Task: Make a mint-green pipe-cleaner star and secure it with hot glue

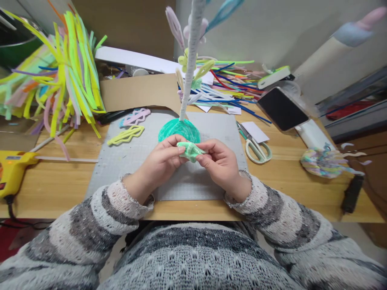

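Note:
Between my two hands, over the grey cutting mat (208, 177), is a small light-green piece of bent pipe cleaner (191, 151). My left hand (161, 157) pinches its left side with thumb and fingers. The fingertips of my right hand (220, 163) grip its right end. Just behind stands a round teal base (178, 129) with a white wrapped stem (190, 60) rising from it. Pink, blue and yellow-green pipe-cleaner loops and small flowers sit along the stem. To the left on the mat lie a yellow zigzag pipe-cleaner shape (127, 135) and a pink one (136, 117).
Scissors (256, 151) lie right of the mat, near a phone (283, 108). A yellow glue gun (15, 171) is at the left edge, below a large bundle of pipe cleaners (69, 72). Loose pipe cleaners (223, 86) spread at the back. A pastel scrunchie (322, 161) lies far right.

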